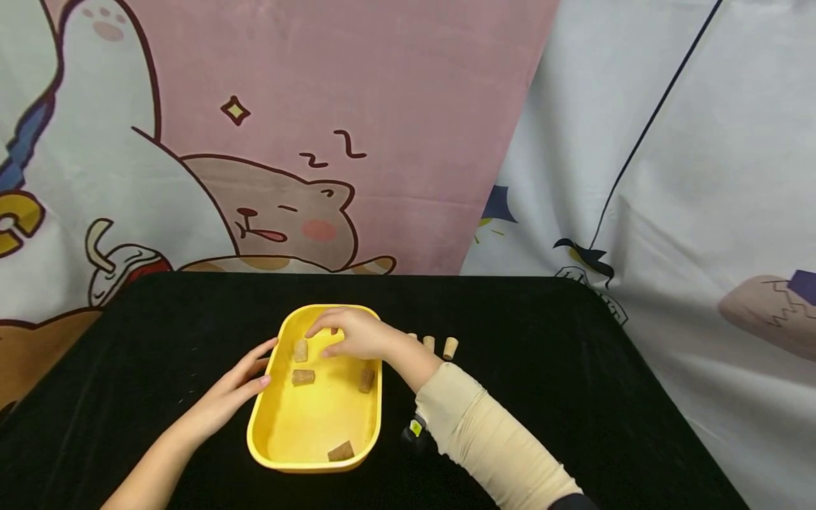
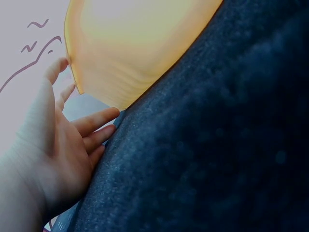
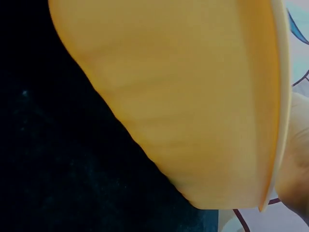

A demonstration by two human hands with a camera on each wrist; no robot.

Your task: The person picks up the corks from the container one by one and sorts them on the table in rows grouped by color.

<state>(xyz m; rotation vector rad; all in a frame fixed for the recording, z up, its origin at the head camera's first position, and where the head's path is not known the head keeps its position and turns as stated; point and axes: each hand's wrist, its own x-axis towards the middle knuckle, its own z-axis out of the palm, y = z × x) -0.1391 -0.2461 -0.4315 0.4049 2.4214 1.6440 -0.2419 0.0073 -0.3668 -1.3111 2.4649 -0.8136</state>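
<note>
Yellow, oblong and round-cornered, the plastic tray (image 1: 312, 421) stood before you on the black cloth-covered table (image 1: 561, 397). Four tapered tan corks (image 1: 303, 377) lay inside it: two toward the left wall, one against the right wall, one at the near end, with a stretch of bare yellow floor between that last one and the others. Your right hand (image 1: 357, 334) crossed the right rim into the far end, thumb and fingers bent and well parted, with no cork plainly in hold; a small dark patch beneath the fingers was too small to tell. Your left hand (image 1: 234, 389) met the left rim with loosely spread fingertips, gripping nothing. Just past your right wrist lay three more corks (image 1: 450, 348), one partly hidden, and black cloth ran on from there to the table's right edge. Behind its far edge hung a cartoon-printed cloth backdrop (image 1: 414, 142).

From your left wrist you saw what the head view hid: the tray's outer wall, and your lower fingers near its bottom edge. Your right wrist view showed the opposite outer wall, its rim covering your right fingers.
</note>
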